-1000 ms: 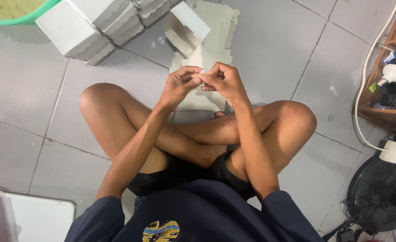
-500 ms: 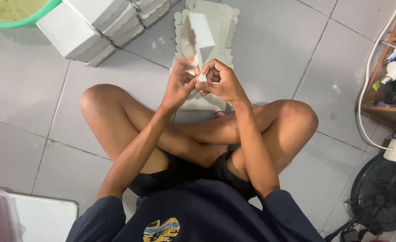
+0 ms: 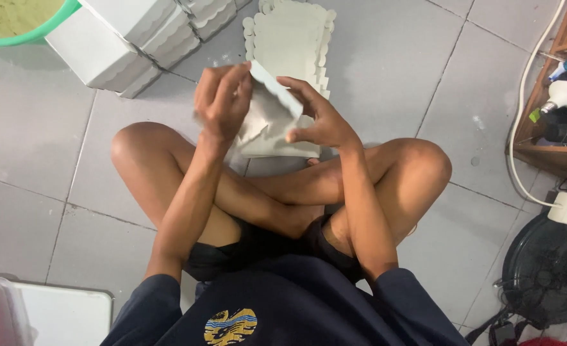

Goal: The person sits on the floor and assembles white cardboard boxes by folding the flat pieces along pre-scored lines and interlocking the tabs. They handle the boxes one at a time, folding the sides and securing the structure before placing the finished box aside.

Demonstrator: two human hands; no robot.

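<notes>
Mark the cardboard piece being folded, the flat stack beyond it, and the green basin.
cardboard piece [image 3: 267,128], head view, creased middle panel.
flat stack [image 3: 290,38], head view, top sheet's centre.
green basin [image 3: 36,33], head view, rim.

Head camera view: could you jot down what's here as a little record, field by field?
Posture: seated cross-legged on grey tiled floor
Left hand: grips the left side of a white cardboard box blank
Right hand: holds the blank's right side
Stack ahead: flat scalloped blanks
Upper left: folded white boxes, green basin
Right edge: wooden shelf, black fan
</notes>
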